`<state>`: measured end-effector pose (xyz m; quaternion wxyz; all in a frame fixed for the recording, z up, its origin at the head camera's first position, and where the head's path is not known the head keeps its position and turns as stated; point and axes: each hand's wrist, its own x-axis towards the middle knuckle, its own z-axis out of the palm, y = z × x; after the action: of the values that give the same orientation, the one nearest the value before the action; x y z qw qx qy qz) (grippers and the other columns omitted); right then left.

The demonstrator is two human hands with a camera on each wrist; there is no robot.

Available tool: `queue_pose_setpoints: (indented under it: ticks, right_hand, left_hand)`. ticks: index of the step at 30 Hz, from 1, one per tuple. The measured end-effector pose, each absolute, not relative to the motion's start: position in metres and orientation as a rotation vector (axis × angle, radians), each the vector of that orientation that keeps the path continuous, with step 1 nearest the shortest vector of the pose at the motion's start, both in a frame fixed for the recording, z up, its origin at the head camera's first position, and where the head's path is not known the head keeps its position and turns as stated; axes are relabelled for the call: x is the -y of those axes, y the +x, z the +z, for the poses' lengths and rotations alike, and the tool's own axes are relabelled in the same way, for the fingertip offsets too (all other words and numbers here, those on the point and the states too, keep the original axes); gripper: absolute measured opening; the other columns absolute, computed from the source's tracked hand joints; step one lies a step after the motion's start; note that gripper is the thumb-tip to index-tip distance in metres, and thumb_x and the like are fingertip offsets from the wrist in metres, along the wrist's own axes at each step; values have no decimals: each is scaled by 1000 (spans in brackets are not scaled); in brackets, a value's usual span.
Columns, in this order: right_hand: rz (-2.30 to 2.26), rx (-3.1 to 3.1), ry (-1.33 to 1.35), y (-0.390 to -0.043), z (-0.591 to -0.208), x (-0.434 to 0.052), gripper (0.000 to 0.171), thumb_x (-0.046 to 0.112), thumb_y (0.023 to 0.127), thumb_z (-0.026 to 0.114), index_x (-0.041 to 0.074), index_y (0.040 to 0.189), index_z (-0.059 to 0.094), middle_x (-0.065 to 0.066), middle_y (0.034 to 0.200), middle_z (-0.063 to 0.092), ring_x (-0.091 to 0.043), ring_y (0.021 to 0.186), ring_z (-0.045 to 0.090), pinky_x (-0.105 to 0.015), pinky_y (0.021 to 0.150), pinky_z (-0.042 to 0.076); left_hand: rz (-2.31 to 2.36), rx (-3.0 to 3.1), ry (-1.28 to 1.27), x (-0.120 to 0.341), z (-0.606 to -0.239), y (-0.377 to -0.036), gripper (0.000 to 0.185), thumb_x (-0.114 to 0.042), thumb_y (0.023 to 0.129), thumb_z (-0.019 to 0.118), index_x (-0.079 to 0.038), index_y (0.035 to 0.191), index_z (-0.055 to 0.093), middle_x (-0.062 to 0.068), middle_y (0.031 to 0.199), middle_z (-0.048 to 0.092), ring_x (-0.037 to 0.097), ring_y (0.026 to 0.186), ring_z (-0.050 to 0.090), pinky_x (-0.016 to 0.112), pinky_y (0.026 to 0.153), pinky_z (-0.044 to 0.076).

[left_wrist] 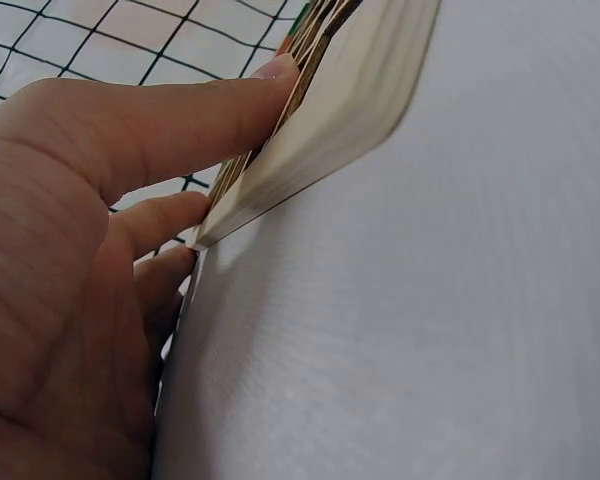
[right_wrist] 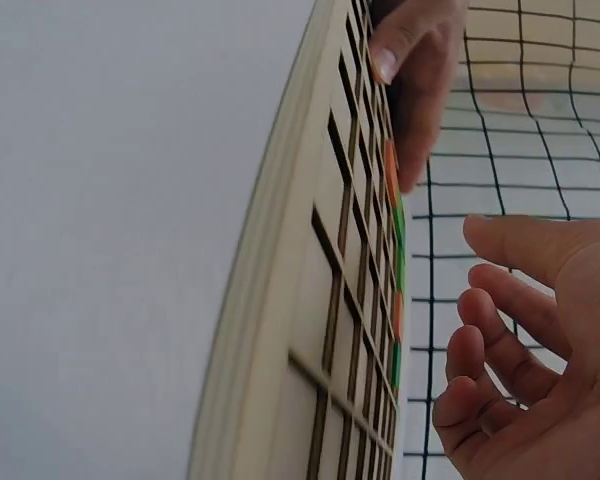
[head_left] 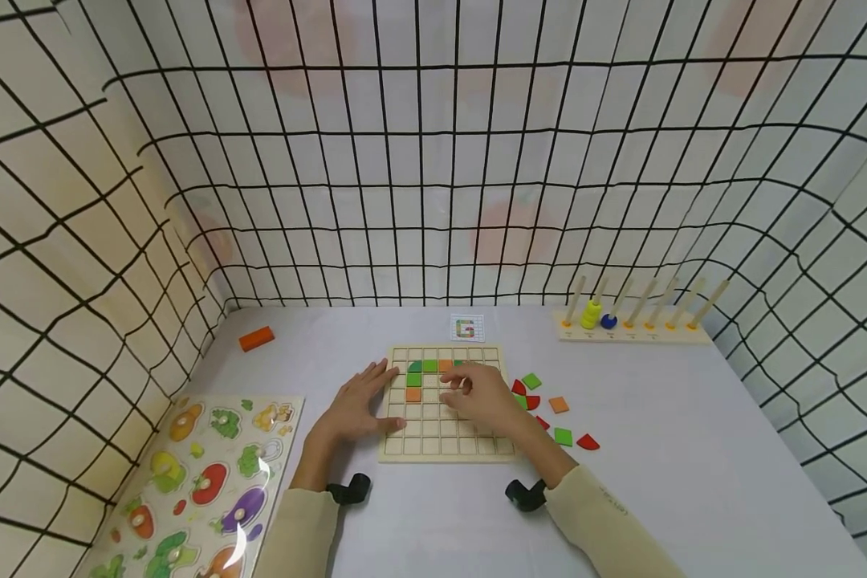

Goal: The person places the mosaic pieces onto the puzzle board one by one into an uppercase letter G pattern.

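A wooden grid board lies flat on the white table, just below the middle of the head view. The left hand rests at the board's left edge with its fingers straight and spread, the fingertips on the board's rim and first squares; the left wrist view shows the thumb lying along the board's side. The right hand hovers over the middle of the board, fingers loosely bent and holding nothing that can be seen. Green and orange tiles already sit in the squares near the board's upper left. To the right of the board, loose tiles in green, orange and red lie scattered on the table. Above the board lies a small card. At the upper right stands a peg rack with yellow and blue rings. An orange block lies at the upper left, and a fruit puzzle fills the lower left corner.
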<state>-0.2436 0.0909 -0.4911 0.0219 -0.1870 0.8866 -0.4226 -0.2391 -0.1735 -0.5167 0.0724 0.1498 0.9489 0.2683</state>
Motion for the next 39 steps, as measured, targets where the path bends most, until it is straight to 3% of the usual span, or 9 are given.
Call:
queue_pose_setpoints:
  ticks: [11,22,32,39]
  right_hand:
    - [-1298,-2819,-490,-240,-487,-157,30,27,84,76,12,110,72,3,88,63,-16,73,53,-26,61,46]
    - [-1137,-2900,-240,-250,-502,-216,30,33,85,74,22,112,68,2,97,63,-18,81,52,-26,59,46]
    - [-1003,-2859,-386,-264,-508,-236,38,16,86,69,18,124,65,-5,108,59,-19,85,47,-27,67,43]
    - [-953,-2837,-408,-268,-506,-239,34,18,87,69,15,121,67,-7,112,59,-20,86,46,-29,70,41]
  left_hand:
    - [837,-2841,464,174,-513,-238,94,-55,74,75,-26,153,33,-3,164,18,23,153,11,56,121,11]
    - [842,-2833,455,174,-512,-237,93,-53,75,75,-26,153,33,-3,164,18,23,153,10,55,122,10]
    - [843,-2843,457,174,-514,-237,93,-54,74,75,-27,153,33,-4,163,18,23,153,11,57,121,11]
    - [843,-2843,461,175,-517,-238,94,-56,74,74,-28,153,32,-5,164,18,22,153,11,56,121,11]
